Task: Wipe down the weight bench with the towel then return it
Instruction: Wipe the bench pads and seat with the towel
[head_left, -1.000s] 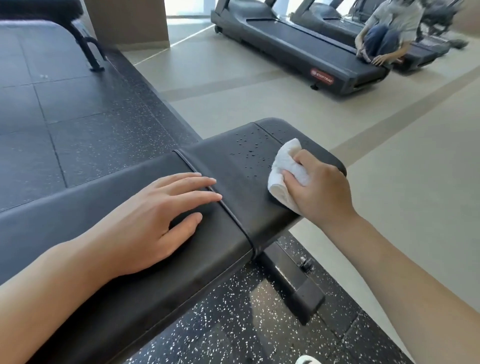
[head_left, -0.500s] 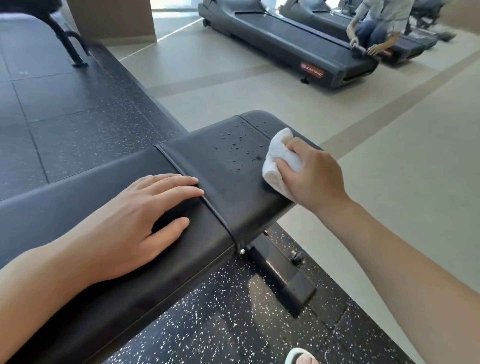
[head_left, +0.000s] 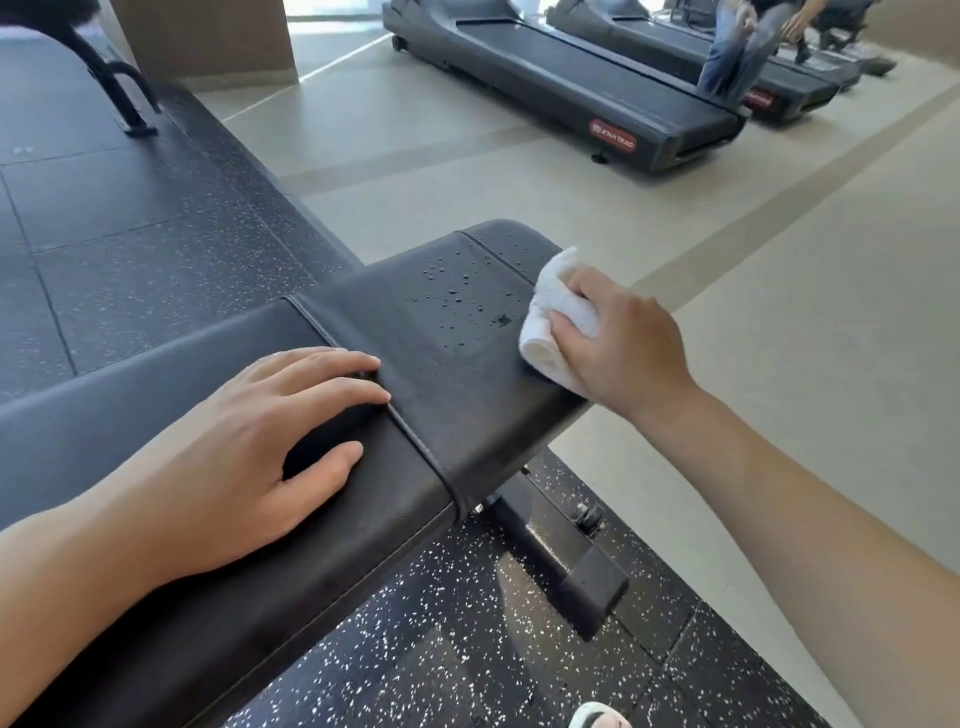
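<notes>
Right hand (head_left: 623, 338) grips bunched towel (head_left: 550, 322), fingers curled round it, pressed on bench (head_left: 467, 374) end pad at its 3 o'clock edge. Left hand (head_left: 249, 457) flat on the long pad, fingers straight and slightly apart. Droplets (head_left: 457, 296) lie at 9 o'clock of towel, unwiped. Risk: the small wad smears the water or skips it; a stroke near the edge could slip off.

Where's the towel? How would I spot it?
Find the long black weight bench that crosses the picture. At its far pad, by the water drops, the right hand grips the towel. It's the only white, bunched-up cloth on the black padding.
</notes>
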